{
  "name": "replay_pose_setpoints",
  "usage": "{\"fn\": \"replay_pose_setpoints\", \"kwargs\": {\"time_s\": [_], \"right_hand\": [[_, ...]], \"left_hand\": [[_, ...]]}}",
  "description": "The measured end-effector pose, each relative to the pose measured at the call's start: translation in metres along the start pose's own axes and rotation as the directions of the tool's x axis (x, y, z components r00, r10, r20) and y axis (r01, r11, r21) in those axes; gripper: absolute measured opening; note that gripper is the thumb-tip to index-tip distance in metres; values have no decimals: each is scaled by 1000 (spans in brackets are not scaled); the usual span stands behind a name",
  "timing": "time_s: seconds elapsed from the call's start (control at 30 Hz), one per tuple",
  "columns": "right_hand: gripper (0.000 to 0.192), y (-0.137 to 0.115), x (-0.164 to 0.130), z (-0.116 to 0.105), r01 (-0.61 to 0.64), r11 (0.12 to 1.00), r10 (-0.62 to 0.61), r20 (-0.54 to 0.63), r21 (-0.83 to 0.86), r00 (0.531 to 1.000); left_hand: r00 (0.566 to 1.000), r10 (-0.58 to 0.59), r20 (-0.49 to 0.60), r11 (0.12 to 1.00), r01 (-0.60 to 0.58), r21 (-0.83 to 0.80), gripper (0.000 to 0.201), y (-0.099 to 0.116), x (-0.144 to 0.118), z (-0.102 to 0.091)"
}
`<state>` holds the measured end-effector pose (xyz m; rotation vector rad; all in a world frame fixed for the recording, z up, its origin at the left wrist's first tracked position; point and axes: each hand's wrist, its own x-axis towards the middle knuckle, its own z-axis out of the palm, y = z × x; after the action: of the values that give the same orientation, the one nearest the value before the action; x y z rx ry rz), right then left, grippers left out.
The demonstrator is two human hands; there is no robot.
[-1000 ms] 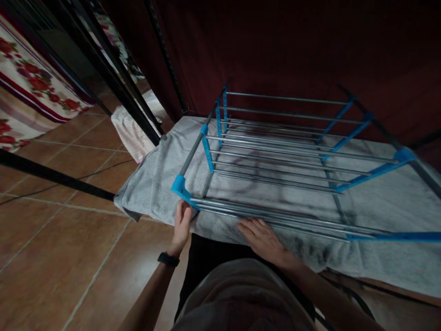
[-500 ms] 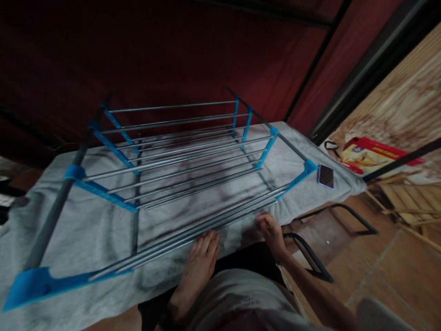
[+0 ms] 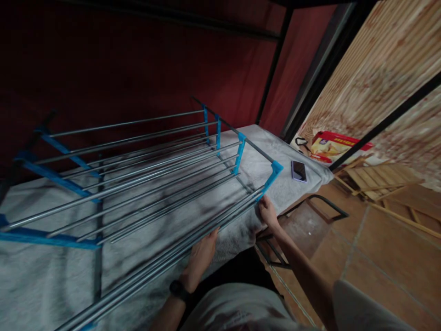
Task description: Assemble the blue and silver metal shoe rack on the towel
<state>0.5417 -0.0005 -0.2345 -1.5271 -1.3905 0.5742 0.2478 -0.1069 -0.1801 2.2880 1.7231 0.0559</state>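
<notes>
A rack of grey metal tubes (image 3: 161,174) with blue plastic brackets (image 3: 241,151) lies across a grey cloth-covered surface. Along its near side, several thin metal rods (image 3: 186,240) run close together. My left hand (image 3: 204,252), with a dark band on the wrist, is closed on these rods near their middle; its fingertips are hidden beneath them. Farther right, my right hand (image 3: 268,211) closes at the lower end of the near right blue bracket (image 3: 274,177), where the rods end. Part of its grip is hidden.
A phone (image 3: 298,171) lies on the grey cloth (image 3: 275,147) right of the rack. Beyond the edge are a red and yellow box (image 3: 339,143), folded wooden slats (image 3: 382,177) and a black-framed chair (image 3: 329,207). A dark red panel (image 3: 138,64) stands behind.
My view has swung right, so the rack sits farther left. My right hand has moved up to the bracket end, and my left hand has gone from resting on the rods to gripping them.
</notes>
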Motion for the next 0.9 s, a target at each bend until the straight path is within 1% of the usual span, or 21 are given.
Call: {"fn": "replay_pose_setpoints", "kwargs": {"time_s": [0.1, 0.17, 0.23, 0.3, 0.4, 0.6, 0.73, 0.83, 0.9], "right_hand": [[40, -3, 3, 0, 0, 1000, -2, 64, 26, 998], [39, -4, 4, -2, 7, 1000, -10, 92, 28, 996], [39, -3, 3, -4, -2, 1000, 2, 108, 4, 994], [38, -4, 3, -4, -18, 1000, 20, 121, -24, 992], [36, -8, 2, -4, -25, 999, 30, 144, -32, 989], [32, -19, 1, -2, -52, 993, 63, 109, -102, 992], [32, -24, -2, -1, -41, 992, 52, 84, -123, 995], [33, -25, -4, -2, -24, 990, 35, 77, -141, 996], [33, -25, -5, -2, -24, 987, 37, 77, -156, 996]], "left_hand": [[997, -42, 62, 999, 44, -32, 45, -2, 2, 1], [994, -75, 79, 997, 77, -31, 44, -4, 3, 2], [997, -64, 38, 998, 65, -24, 42, -6, 4, 4], [999, -29, -20, 999, 28, -26, 40, -9, 5, 6], [999, -19, -41, 999, 18, -39, 41, -13, 5, 9], [998, -11, -57, 1000, 10, -26, 40, -15, 3, 5], [999, -5, -33, 1000, 5, -5, 43, -14, 2, 2], [999, -33, 17, 999, 33, 7, 45, -14, -1, 3], [999, -37, 11, 999, 37, 14, 45, -15, -2, 3]]}}
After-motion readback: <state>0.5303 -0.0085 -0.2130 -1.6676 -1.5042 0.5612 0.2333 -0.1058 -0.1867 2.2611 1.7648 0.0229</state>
